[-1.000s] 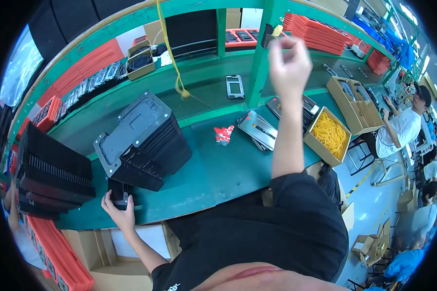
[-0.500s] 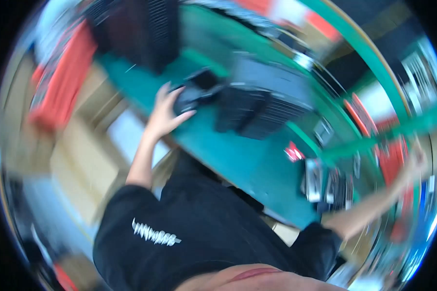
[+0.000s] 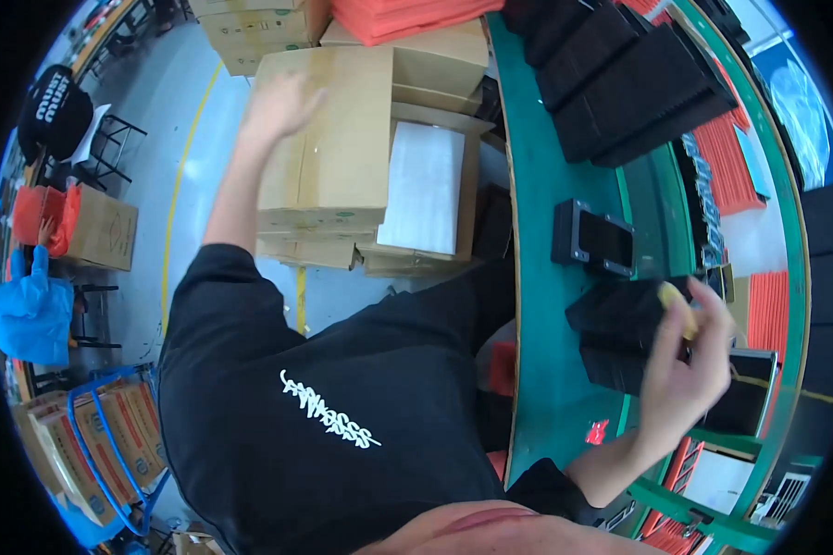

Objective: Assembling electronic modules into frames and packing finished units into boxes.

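Note:
My left hand (image 3: 285,106) is raised over a closed cardboard carton (image 3: 338,139), smeared by motion. Its thumb stands apart from the fingers, and nothing shows in it. My right hand (image 3: 690,361) is above the green bench (image 3: 551,407), thumb and fingers closed on a small yellow piece (image 3: 677,310) whose kind I cannot make out. Just beyond that hand is a stack of black flat parts (image 3: 615,324), partly covered by the fingers. Farther along the bench lies a black frame-like device (image 3: 592,239) with a dark rectangular panel.
An open carton holds a white sheet (image 3: 423,188). Red-orange padding (image 3: 416,14) lies on boxes at the back. Tall black stacks (image 3: 634,83) fill the bench's far end. A small red wrapper (image 3: 597,431) lies near my right forearm. At far left, a person in blue (image 3: 37,314) sits near a loaded trolley (image 3: 116,444).
The view has swung left. My left hand has left the black device on the bench and is now over the carton. My right hand has come from the far right to the black stack.

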A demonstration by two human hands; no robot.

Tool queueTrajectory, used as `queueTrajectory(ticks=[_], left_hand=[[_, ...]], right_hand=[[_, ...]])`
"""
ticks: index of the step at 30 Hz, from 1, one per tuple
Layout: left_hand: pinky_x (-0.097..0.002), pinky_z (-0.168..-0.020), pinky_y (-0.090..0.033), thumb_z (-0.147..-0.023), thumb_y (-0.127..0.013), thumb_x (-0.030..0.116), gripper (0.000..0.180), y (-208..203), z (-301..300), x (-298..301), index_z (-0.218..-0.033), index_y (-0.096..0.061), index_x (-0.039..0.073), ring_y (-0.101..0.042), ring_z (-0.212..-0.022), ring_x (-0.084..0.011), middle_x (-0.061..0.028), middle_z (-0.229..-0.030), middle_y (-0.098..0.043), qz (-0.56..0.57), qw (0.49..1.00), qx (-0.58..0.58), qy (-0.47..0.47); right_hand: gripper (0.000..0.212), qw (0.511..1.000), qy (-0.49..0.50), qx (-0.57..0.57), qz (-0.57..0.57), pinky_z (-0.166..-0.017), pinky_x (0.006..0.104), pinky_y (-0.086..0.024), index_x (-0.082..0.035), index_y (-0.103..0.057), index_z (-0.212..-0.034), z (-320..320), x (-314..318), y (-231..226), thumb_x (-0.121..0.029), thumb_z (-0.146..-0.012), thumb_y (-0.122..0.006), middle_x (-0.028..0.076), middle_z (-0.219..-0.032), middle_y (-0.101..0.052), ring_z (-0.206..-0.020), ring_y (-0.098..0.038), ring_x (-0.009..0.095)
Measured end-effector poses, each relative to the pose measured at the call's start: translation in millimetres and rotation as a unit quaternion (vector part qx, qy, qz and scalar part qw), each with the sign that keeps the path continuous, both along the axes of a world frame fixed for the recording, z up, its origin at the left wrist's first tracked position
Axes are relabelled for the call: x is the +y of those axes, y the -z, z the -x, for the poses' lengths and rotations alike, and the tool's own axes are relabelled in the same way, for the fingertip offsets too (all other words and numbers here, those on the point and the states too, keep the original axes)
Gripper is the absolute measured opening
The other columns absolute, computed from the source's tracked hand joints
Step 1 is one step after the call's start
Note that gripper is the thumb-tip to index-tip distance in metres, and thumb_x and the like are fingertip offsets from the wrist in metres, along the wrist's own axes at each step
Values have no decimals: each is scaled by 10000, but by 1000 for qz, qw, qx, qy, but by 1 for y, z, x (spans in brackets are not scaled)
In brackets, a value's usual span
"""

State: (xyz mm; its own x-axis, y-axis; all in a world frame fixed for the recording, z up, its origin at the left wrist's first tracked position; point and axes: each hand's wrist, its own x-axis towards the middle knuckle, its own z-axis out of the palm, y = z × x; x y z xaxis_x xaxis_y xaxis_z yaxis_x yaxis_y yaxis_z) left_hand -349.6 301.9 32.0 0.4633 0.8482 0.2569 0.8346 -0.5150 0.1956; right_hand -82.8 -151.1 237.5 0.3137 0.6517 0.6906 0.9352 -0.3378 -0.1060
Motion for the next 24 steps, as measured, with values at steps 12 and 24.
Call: queueTrajectory(ticks=[12,24], left_hand=[[-501,-1178,-341,-885,-473,767,940,136,56,252,-1569,-360,132,-393,-1429,-456,-223,-1579,-394,130,987,-40,-88],[-461,-1112,-422,-809,-515,837,1085,115,49,187,-1511,-394,18,-530,-1322,-424,-270,-1430,-546,128,983,-27,-132]], right_hand=[[184,904,-147,310,255,-705,295,-525,19,-659,-1103,13,132,110,-133,-1004,-625,96,-963,-686,-817,-663,184],[394,594,-239,768,23,-1024,301,-426,-14,-595,-1212,73,184,354,-358,-1110,-432,73,-1370,-586,-1148,-570,126]])
